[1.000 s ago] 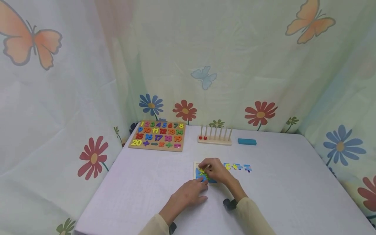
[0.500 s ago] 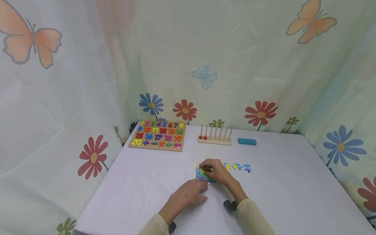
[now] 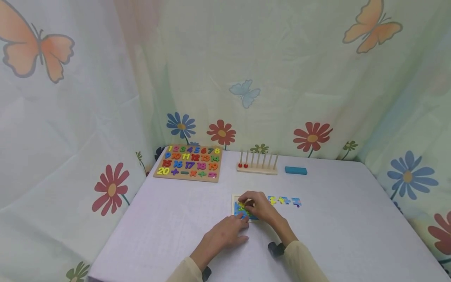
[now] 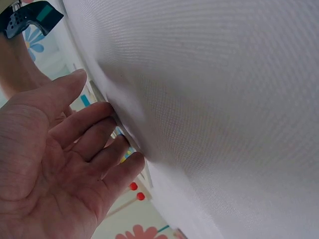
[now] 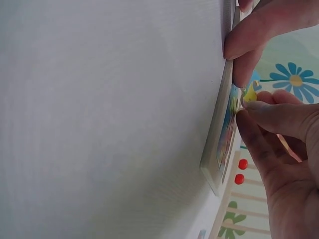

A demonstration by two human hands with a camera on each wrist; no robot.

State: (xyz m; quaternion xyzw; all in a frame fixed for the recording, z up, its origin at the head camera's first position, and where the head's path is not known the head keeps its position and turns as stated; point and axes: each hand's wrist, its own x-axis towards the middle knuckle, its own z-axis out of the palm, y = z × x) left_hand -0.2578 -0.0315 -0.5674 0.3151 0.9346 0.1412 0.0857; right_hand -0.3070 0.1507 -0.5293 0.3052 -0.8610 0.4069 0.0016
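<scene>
A small jigsaw puzzle in a pale wooden frame (image 3: pixel 233 207) lies on the white table, its picture blue with yellow and green. My right hand (image 3: pixel 260 206) is over its right part. In the right wrist view, that hand's thumb and index finger pinch a yellow puzzle piece (image 5: pixel 250 93) at the puzzle's surface, partly hidden by the fingers. My left hand (image 3: pixel 226 234) rests its fingertips on the near edge of the frame, fingers fairly straight and thumb apart. From the left wrist, the palm of the left hand (image 4: pixel 65 164) shows beside the frame's edge.
Right of the frame lie loose puzzle pieces (image 3: pixel 284 200) in a row. Farther back stand a number board (image 3: pixel 188 177), a wooden peg rack (image 3: pixel 258 170) with two red beads, and a teal block (image 3: pixel 296 170). A patterned curtain (image 3: pixel 275 117) hangs behind the table.
</scene>
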